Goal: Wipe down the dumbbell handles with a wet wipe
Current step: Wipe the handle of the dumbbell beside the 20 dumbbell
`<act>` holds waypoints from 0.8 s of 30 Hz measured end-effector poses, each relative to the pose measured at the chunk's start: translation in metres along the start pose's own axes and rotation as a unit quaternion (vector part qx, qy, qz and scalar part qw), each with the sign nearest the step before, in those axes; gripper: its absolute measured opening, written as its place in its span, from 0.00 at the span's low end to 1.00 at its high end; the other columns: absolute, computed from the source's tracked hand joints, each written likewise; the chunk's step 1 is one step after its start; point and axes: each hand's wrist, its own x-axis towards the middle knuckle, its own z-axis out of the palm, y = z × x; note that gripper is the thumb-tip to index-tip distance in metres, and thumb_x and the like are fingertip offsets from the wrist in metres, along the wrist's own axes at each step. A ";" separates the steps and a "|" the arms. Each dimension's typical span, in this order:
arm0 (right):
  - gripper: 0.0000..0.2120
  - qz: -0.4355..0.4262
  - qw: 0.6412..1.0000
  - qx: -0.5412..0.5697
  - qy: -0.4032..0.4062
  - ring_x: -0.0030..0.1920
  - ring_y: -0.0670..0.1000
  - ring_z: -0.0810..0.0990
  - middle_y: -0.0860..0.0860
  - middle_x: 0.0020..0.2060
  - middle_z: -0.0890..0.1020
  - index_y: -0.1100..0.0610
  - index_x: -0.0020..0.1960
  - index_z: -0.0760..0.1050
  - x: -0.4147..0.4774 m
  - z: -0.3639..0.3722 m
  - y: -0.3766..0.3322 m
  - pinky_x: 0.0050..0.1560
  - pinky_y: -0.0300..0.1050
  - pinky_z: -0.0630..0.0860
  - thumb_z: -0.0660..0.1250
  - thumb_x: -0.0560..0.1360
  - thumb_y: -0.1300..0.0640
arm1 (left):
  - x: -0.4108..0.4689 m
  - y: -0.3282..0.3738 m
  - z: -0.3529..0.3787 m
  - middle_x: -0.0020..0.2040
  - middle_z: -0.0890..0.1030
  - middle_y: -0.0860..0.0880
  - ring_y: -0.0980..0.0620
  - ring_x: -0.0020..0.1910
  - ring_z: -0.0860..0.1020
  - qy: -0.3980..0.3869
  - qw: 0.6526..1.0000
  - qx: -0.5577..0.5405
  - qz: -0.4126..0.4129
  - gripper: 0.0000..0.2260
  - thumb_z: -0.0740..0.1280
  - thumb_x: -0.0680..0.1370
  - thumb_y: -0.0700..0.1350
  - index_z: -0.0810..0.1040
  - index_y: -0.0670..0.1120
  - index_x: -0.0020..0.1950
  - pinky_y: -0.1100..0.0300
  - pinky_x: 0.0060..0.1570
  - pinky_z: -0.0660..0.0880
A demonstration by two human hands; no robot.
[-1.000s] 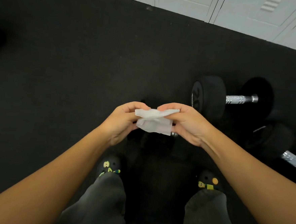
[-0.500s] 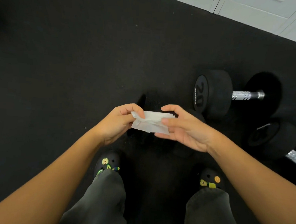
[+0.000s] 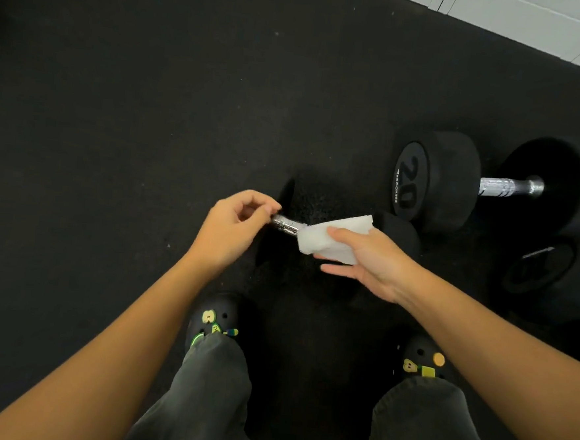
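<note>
Item 1, wet wipe (image 3: 332, 238): white, folded, frame centre. I see the right hand (image 3: 371, 260) pinching it, index finger on top, other fingers beneath.
Item 2, left hand (image 3: 234, 229): fingers loosely curled, thumb near forefinger, apparently empty.
Item 3, chrome handle (image 3: 286, 223) of the nearest dumbbell: shows between both hands, above the black rubber floor (image 3: 115, 139).
Item 4, dumbbell marked 20 (image 3: 435, 182): upper right.
Item 5, third dumbbell (image 3: 545, 275): right edge, mostly in shadow.
</note>
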 end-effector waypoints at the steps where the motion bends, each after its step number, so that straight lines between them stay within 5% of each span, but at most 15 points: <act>1: 0.10 -0.022 0.999 -0.018 0.019 0.53 0.54 0.81 0.57 0.54 0.80 0.59 0.60 0.72 0.003 -0.001 0.000 0.50 0.48 0.80 0.62 0.78 0.61 | 0.002 -0.002 -0.003 0.45 0.80 0.51 0.59 0.41 0.76 0.025 0.999 0.033 0.018 0.09 0.64 0.77 0.38 0.79 0.52 0.44 0.67 0.45 0.71; 3: 0.11 -0.065 0.995 -0.054 0.052 0.55 0.55 0.80 0.58 0.57 0.79 0.60 0.60 0.73 0.010 -0.003 -0.003 0.49 0.46 0.81 0.61 0.78 0.62 | 0.006 -0.006 -0.010 0.49 0.77 0.54 0.59 0.46 0.75 0.044 0.985 0.147 0.075 0.06 0.68 0.76 0.40 0.79 0.50 0.50 0.70 0.48 0.70; 5: 0.10 -0.119 0.979 -0.141 0.088 0.54 0.54 0.80 0.59 0.57 0.79 0.57 0.57 0.75 0.018 -0.005 -0.006 0.52 0.48 0.81 0.61 0.78 0.62 | 0.011 -0.011 -0.016 0.57 0.75 0.52 0.53 0.57 0.74 0.019 0.954 0.266 0.137 0.14 0.70 0.74 0.45 0.77 0.48 0.59 0.63 0.59 0.68; 8: 0.14 -0.205 0.891 -0.380 0.138 0.47 0.49 0.79 0.52 0.51 0.80 0.56 0.62 0.75 0.025 0.000 -0.014 0.52 0.38 0.74 0.58 0.79 0.59 | 0.018 -0.014 -0.017 0.72 0.66 0.47 0.48 0.72 0.63 -0.074 0.913 0.373 0.148 0.28 0.70 0.74 0.50 0.67 0.45 0.72 0.55 0.71 0.59; 10: 0.15 -0.234 0.844 -0.463 0.132 0.47 0.50 0.78 0.53 0.57 0.78 0.60 0.62 0.75 0.029 0.008 -0.017 0.46 0.29 0.68 0.56 0.80 0.59 | 0.020 -0.015 -0.013 0.76 0.58 0.48 0.50 0.76 0.54 -0.100 0.902 0.398 0.133 0.30 0.66 0.77 0.51 0.59 0.45 0.75 0.57 0.73 0.53; 13: 0.15 -0.258 0.786 -0.556 0.078 0.64 0.57 0.73 0.56 0.67 0.73 0.68 0.60 0.73 0.041 0.024 -0.012 0.61 0.40 0.64 0.54 0.80 0.61 | 0.020 -0.020 -0.006 0.77 0.54 0.49 0.51 0.77 0.51 -0.084 0.902 0.403 0.130 0.26 0.59 0.80 0.49 0.56 0.44 0.76 0.58 0.74 0.50; 16: 0.19 -0.247 0.775 -0.581 0.016 0.70 0.55 0.66 0.56 0.69 0.70 0.61 0.71 0.64 0.058 0.036 0.000 0.72 0.53 0.56 0.52 0.81 0.61 | 0.020 -0.024 -0.003 0.77 0.55 0.47 0.49 0.77 0.51 -0.068 0.898 0.407 0.149 0.24 0.57 0.81 0.46 0.56 0.42 0.76 0.64 0.71 0.46; 19: 0.26 -0.207 0.726 -0.656 -0.010 0.75 0.51 0.56 0.53 0.74 0.61 0.58 0.76 0.53 0.065 0.039 0.014 0.74 0.60 0.42 0.54 0.79 0.63 | 0.019 -0.026 -0.002 0.77 0.54 0.48 0.50 0.77 0.50 -0.068 0.902 0.400 0.150 0.24 0.56 0.82 0.45 0.55 0.42 0.76 0.66 0.69 0.44; 24: 0.28 -0.219 0.651 -0.726 -0.019 0.77 0.51 0.44 0.51 0.77 0.47 0.59 0.77 0.43 0.056 0.026 0.031 0.74 0.58 0.39 0.51 0.81 0.57 | 0.019 -0.032 -0.004 0.77 0.55 0.48 0.50 0.77 0.51 -0.064 0.905 0.390 0.160 0.24 0.58 0.81 0.45 0.57 0.42 0.75 0.65 0.70 0.47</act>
